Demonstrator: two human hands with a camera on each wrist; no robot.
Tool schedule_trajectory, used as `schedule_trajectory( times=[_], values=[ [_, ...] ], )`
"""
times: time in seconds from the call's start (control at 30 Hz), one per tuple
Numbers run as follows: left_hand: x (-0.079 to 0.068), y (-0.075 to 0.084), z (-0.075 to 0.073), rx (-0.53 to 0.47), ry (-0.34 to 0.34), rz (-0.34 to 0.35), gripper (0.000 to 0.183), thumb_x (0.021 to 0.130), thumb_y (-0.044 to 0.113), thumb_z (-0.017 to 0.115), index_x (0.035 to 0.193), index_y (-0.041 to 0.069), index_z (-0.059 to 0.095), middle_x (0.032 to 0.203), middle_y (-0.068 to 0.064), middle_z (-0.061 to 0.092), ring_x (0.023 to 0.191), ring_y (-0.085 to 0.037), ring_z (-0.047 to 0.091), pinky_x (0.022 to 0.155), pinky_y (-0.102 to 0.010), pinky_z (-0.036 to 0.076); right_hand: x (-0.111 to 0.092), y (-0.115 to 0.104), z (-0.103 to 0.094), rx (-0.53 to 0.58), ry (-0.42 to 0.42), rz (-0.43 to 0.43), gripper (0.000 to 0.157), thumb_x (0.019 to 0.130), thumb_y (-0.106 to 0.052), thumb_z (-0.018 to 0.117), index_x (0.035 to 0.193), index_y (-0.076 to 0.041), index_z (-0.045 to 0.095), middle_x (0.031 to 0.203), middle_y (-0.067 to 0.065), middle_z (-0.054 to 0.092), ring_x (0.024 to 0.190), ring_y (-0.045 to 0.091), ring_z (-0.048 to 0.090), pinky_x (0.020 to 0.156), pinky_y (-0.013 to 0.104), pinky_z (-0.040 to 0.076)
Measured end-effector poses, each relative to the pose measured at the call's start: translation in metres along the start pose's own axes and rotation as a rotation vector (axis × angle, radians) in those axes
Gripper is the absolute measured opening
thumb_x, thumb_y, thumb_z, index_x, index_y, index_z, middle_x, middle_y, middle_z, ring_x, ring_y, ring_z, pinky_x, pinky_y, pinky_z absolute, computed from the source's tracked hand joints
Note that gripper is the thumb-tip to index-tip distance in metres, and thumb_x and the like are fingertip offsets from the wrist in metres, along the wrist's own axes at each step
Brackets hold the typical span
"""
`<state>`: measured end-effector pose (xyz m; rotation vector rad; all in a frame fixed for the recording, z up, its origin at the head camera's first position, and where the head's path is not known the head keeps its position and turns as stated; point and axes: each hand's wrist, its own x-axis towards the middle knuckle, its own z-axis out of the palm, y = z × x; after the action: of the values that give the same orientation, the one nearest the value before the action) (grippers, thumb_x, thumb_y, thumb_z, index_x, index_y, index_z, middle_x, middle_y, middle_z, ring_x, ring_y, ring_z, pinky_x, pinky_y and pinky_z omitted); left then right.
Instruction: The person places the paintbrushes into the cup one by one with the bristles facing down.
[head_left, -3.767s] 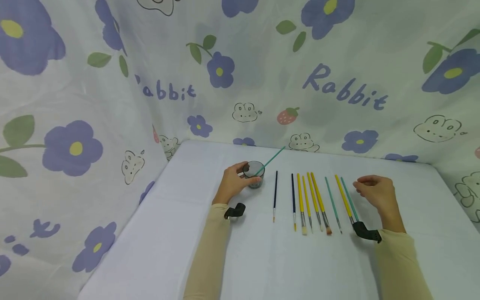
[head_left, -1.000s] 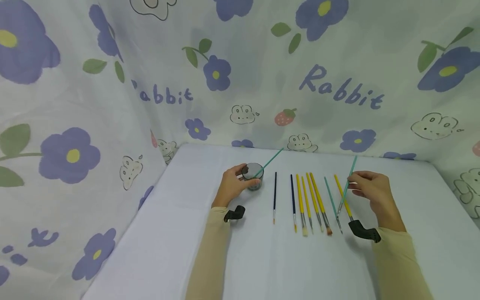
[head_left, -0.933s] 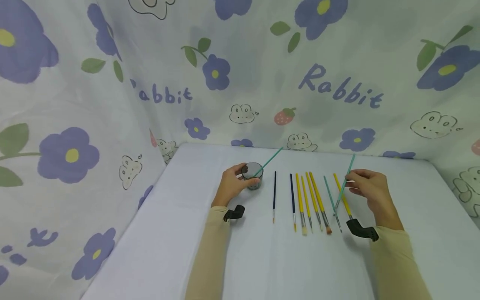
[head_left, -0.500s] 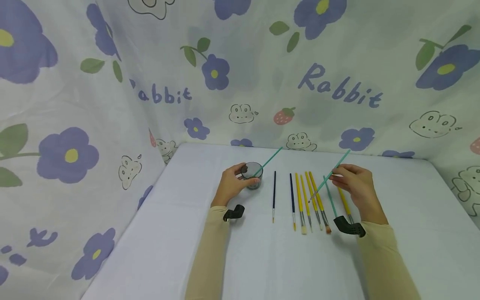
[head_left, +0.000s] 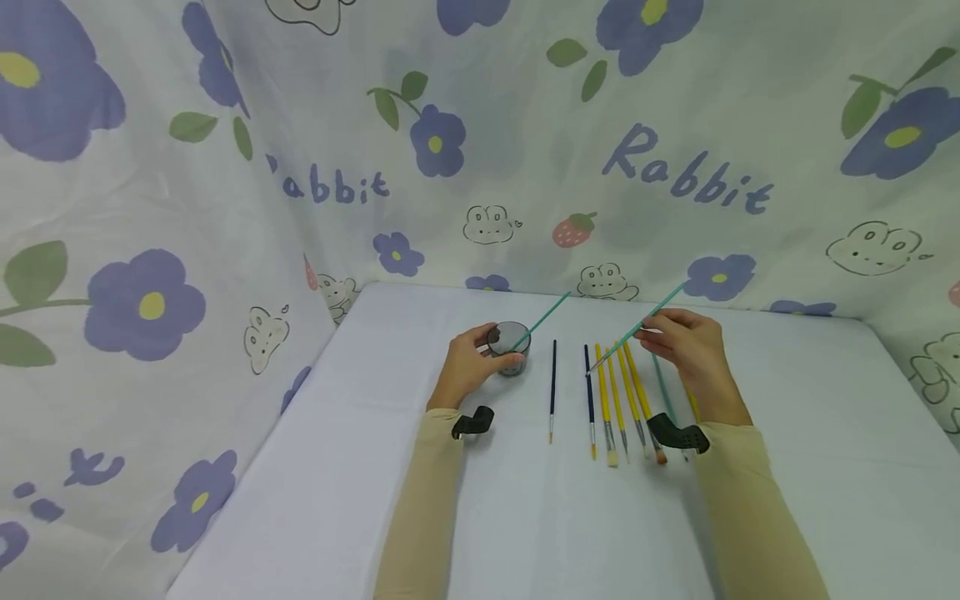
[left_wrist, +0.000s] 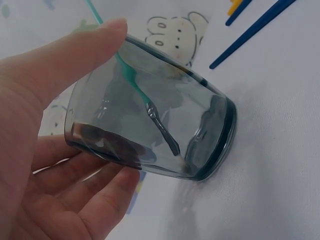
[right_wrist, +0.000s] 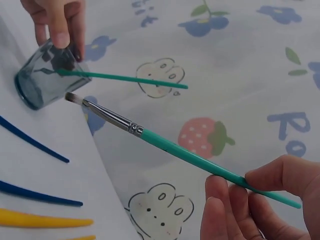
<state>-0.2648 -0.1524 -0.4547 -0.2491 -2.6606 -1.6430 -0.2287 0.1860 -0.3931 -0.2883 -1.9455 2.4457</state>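
My left hand [head_left: 468,367] grips a clear grey-tinted glass [left_wrist: 200,120] around its side, thumb near the rim. Inside the glass a teal paintbrush [left_wrist: 131,75] leans, bristles down, its handle sticking out past the rim. My right hand [head_left: 686,350] pinches a second teal paintbrush [right_wrist: 185,154] by the handle between thumb and fingers. That brush slants with its bristle end toward the glass, above the laid-out brushes and apart from the glass. Below it on the table lie a dark blue paintbrush [head_left: 589,400] and several yellow paintbrushes [head_left: 613,392].
Another dark blue paintbrush [head_left: 553,387] lies between the glass and the row. A teal paintbrush [head_left: 663,383] lies partly under my right wrist, beside a mostly hidden yellow one. White cloth covers the table [head_left: 300,500]; a flower-printed curtain [head_left: 525,167] hangs behind it.
My right hand has picked up the teal paintbrush from the row's right end and carried it left, over the other brushes. The left hand and glass have stayed in place.
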Motion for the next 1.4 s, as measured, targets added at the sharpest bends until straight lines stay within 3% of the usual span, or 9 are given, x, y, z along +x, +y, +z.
schedule_trajectory(
  times=[0.43, 0.77, 0.93, 1.4],
  values=[
    [0.0, -0.001, 0.0, 0.01, 0.012, 0.003, 0.091, 0.069, 0.049, 0.087, 0.142, 0.009, 0.052, 0.138, -0.009, 0.059, 0.13, -0.025, 0.055, 0.105, -0.034, 0.055, 0.012, -0.002, 0.032, 0.008, -0.037, -0.029, 0.032, 0.091, -0.009, 0.069, 0.113, 0.005, 0.053, 0.084, -0.002, 0.071, 0.075, 0.012, 0.075, 0.077, 0.025, 0.064],
    [0.0, -0.001, -0.002, 0.005, 0.012, 0.003, 0.091, 0.07, 0.046, 0.087, 0.143, 0.007, 0.051, 0.138, -0.009, 0.059, 0.13, -0.025, 0.056, 0.104, -0.034, 0.055, 0.018, -0.006, 0.058, 0.033, -0.077, -0.064, 0.018, 0.089, -0.005, 0.07, 0.101, 0.002, 0.057, 0.081, -0.001, 0.073, 0.075, 0.014, 0.076, 0.077, 0.026, 0.064],
    [-0.002, 0.0, -0.002, 0.004, 0.009, 0.006, 0.092, 0.069, 0.047, 0.088, 0.143, 0.006, 0.051, 0.138, -0.01, 0.059, 0.13, -0.025, 0.055, 0.104, -0.035, 0.055, 0.02, -0.006, 0.07, 0.037, -0.098, -0.065, 0.021, 0.09, -0.004, 0.069, 0.105, 0.004, 0.057, 0.083, 0.001, 0.073, 0.076, 0.014, 0.075, 0.079, 0.027, 0.063],
    [-0.002, 0.002, 0.0, 0.018, -0.001, 0.008, 0.094, 0.07, 0.049, 0.087, 0.144, 0.006, 0.049, 0.136, -0.01, 0.059, 0.13, -0.027, 0.055, 0.104, -0.035, 0.055, 0.028, 0.001, 0.089, -0.057, -0.085, -0.057, 0.033, 0.09, -0.006, 0.07, 0.116, 0.01, 0.055, 0.09, 0.004, 0.07, 0.079, 0.013, 0.075, 0.081, 0.027, 0.063]
  ],
)
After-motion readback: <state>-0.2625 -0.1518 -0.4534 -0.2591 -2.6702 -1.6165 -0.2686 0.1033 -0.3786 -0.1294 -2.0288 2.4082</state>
